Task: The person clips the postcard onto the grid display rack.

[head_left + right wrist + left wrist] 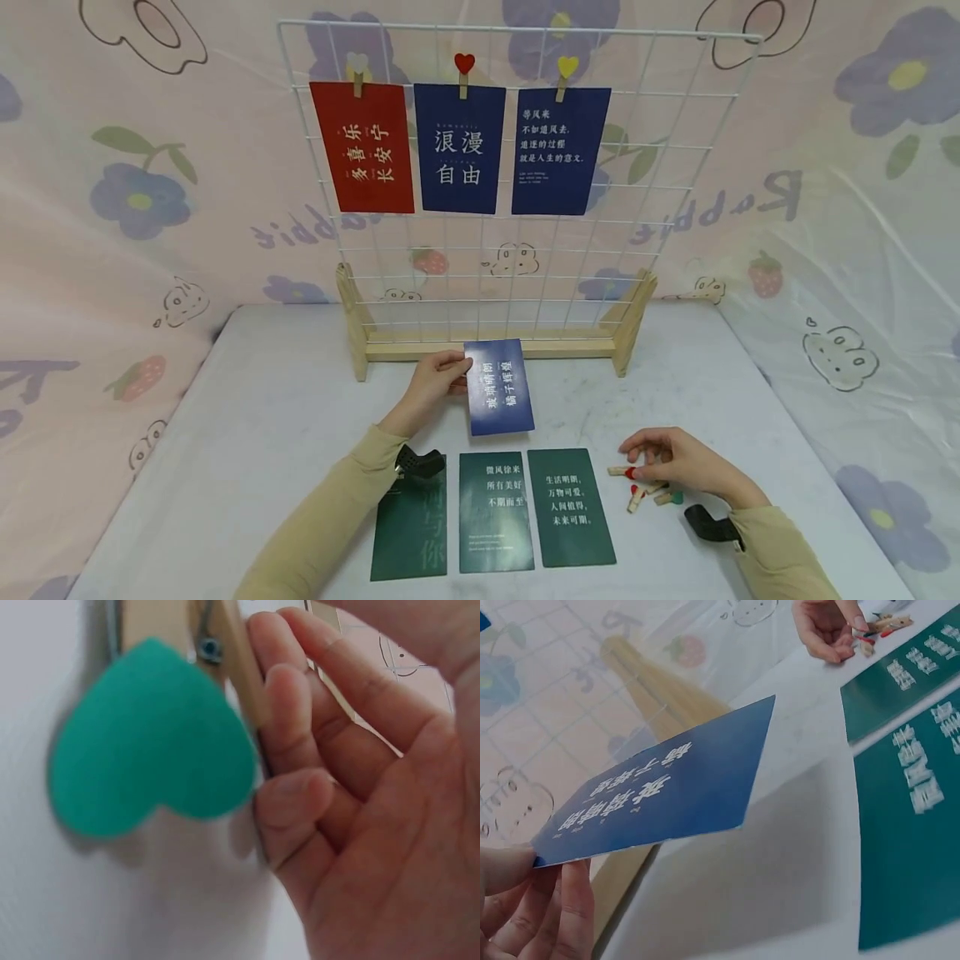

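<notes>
My left hand pinches a blue card with white writing by its left edge, thumb on top and fingers beneath. The card is tilted above the table in front of the rack. In the left wrist view, its far corner points up and right. My right hand is over a small pile of wooden clothespins with heart tops, its fingers loosely bent. A red-heart clothespin lies at its thumb; I see no clear grip on it. In the right wrist view, a green-heart clothespin looms beside the fingers.
A white wire grid rack on wooden feet stands behind. Clipped on it are a red card, a blue card and another blue card. Green cards lie in a row in front, the leftmost partly under my left forearm.
</notes>
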Demonstrator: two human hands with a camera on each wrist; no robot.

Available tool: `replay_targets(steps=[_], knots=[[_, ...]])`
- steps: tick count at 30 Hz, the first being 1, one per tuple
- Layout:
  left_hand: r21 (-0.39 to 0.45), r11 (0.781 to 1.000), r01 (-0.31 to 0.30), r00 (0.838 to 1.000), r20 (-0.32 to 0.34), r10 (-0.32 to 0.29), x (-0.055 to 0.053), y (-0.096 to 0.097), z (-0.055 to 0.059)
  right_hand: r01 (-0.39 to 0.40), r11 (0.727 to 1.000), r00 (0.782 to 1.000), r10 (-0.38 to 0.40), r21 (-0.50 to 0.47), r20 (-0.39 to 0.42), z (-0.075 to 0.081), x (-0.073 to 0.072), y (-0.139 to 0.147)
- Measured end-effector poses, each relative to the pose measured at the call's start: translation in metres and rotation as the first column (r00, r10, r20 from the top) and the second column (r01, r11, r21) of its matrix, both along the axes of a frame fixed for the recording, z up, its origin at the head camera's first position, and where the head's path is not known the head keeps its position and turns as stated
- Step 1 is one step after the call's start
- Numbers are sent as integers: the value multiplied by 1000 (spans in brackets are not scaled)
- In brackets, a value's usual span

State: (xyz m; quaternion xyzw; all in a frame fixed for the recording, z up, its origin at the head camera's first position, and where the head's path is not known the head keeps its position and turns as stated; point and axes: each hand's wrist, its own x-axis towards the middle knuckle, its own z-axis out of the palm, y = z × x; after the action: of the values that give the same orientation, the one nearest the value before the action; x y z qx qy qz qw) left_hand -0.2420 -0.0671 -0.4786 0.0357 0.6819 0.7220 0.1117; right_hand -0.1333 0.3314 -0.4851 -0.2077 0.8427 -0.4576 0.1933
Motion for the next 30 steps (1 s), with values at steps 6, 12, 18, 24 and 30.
replay_targets(steps=[6, 12, 18, 24, 30], knots=[[17, 1000, -8, 1000, -4, 8, -1, -15, -6, 15, 999, 1000, -15, 39, 11, -2, -3, 1], [8, 998, -64, 998, 15, 64, -2, -24, -7, 28, 998, 1000, -28, 52, 7, -3, -4, 2], [-11, 996, -87, 995, 38, 87, -1, -29, -7, 46, 997, 999, -46, 55, -7, -3, -3, 0], [-12, 994, -110, 992, 57, 110, 0, -32, -8, 37, 998, 999, -37, 49, 4, -3, -2, 2], [4, 989, -150, 987, 53, 149, 1, -35, -7, 18, 999, 1000, -19, 48, 16, -3, -3, 2]])
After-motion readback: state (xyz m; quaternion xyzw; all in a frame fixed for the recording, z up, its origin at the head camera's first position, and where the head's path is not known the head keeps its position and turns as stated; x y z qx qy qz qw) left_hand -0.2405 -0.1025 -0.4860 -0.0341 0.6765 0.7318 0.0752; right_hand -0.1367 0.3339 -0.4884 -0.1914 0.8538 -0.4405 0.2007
